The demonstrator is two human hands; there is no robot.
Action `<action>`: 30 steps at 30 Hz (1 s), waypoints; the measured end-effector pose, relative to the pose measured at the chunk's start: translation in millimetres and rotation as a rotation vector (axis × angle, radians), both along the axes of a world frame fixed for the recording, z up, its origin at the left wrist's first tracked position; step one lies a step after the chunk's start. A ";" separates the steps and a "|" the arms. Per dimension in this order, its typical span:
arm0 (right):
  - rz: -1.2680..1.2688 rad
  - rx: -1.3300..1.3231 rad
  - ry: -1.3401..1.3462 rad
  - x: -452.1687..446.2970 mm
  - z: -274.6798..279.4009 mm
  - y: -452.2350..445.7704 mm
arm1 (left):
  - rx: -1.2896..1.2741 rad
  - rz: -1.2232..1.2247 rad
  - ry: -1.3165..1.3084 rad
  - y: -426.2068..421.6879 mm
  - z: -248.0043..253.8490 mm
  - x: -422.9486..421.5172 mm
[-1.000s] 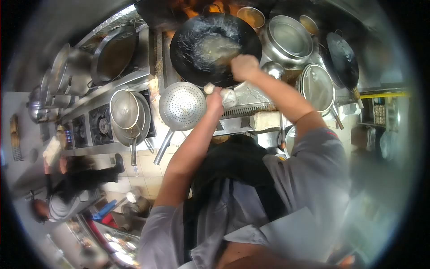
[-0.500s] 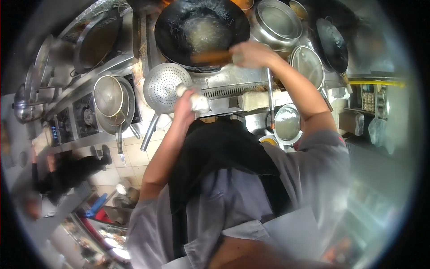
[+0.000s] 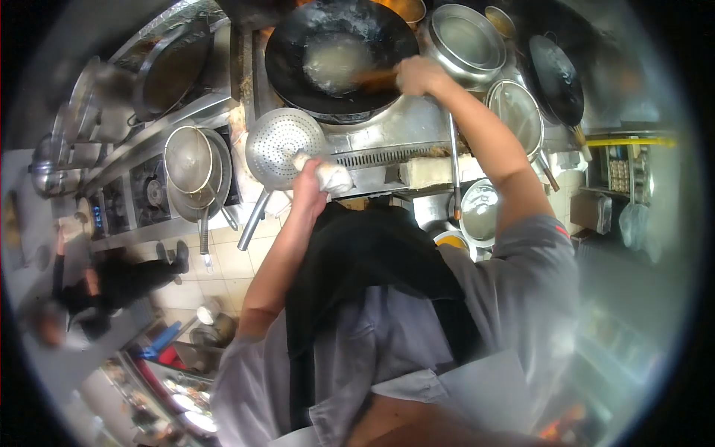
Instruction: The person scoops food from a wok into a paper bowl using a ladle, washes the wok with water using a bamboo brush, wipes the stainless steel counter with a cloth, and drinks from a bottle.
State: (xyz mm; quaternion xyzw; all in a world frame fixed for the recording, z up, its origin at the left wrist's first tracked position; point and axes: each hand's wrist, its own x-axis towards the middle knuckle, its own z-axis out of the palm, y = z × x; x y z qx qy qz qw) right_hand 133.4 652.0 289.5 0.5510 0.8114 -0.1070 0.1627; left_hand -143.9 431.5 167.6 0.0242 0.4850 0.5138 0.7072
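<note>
A large black wok sits on the stove ahead of me, with cloudy liquid moving in its bottom. At the wok's right rim my right hand is closed around a brown wok brush, blurred, its far end down toward the liquid. My left hand grips a crumpled white cloth below and left of the wok. Right behind that hand lies a round perforated skimmer, its handle pointing down toward me.
Metal bowls stand right of the wok. A mesh strainer rests at left, another strainer at right. A second wok is at far right. A folded cloth lies on the stove's front edge. Another person is at far left.
My right hand and the brush have shifted slightly right and up along the wok. The left hand still holds the cloth. The whole view has shifted a little.
</note>
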 end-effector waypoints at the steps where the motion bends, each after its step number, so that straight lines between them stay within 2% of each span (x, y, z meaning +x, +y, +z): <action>1: -0.164 0.045 -0.113 6.6 -15.0 20.9 | -0.021 -0.006 -0.012 3.1 5.8 5.5; 2: -0.176 0.255 -0.052 11.0 -18.7 28.0 | -0.005 -0.001 -0.034 6.6 12.2 10.7; 3: -0.171 0.271 -0.045 3.5 4.1 25.7 | 0.012 0.005 -0.029 12.8 12.8 14.9; 5: -0.098 0.188 0.093 -7.1 41.1 4.8 | -0.067 0.019 0.023 17.6 13.2 20.4; 7: 0.015 0.085 0.090 -19.9 45.6 -13.2 | -0.070 -0.006 0.049 27.8 9.1 25.4; 9: 0.275 -0.138 0.030 -39.3 26.2 -9.2 | -0.044 -0.016 -0.012 47.1 -5.4 33.8; 11: 0.056 -0.206 0.081 -67.2 -7.3 20.2 | -0.013 -0.032 -0.010 66.2 -6.5 44.9; 12: 0.061 -0.207 0.084 -75.4 -29.1 36.5 | -0.005 -0.028 -0.024 77.2 -4.9 51.5; 13: 0.013 -0.034 0.259 -82.6 -53.2 51.6 | 0.002 -0.023 -0.037 90.8 -4.0 54.9; 14: -0.038 0.147 0.436 -92.5 -71.4 61.8 | -0.026 -0.011 0.006 105.0 -30.9 54.4; 15: -0.032 0.112 0.339 -107.4 -81.4 66.3 | -0.055 0.001 0.048 119.2 -57.1 53.9; 17: 0.021 0.047 0.316 -126.7 -56.9 38.8 | -0.027 -0.035 -0.030 123.9 -31.4 68.8; 18: 0.012 -0.064 0.412 -127.9 -36.6 22.0 | -0.040 -0.069 0.035 126.0 -27.6 70.4; 19: 0.116 0.191 0.507 -125.7 -63.3 23.3 | -0.067 -0.008 0.066 128.1 -35.4 76.0; 21: 0.144 -0.102 0.318 -127.0 -28.6 49.2 | -0.076 0.010 0.178 129.2 -41.6 80.3; 22: -0.087 -0.176 0.354 -129.3 -35.3 76.2 | -0.086 0.015 0.182 131.5 -57.7 78.8; 24: -0.364 0.157 0.531 -139.4 -81.9 117.9 | -0.123 -0.004 0.347 143.4 -96.3 80.8; 25: -0.495 0.166 0.560 -149.8 -71.6 113.1 | -0.128 -0.009 0.346 140.6 -97.9 81.8; 27: -0.562 0.147 0.567 -174.1 -67.8 92.1 | -0.115 -0.006 0.332 141.3 -87.9 79.5; 28: -0.578 0.157 0.563 -166.1 -67.1 76.4 | -0.130 0.057 0.195 136.2 -63.6 84.5; 30: -0.235 0.062 0.570 -152.8 -63.5 35.5 | -0.095 0.075 0.123 140.0 -67.2 87.4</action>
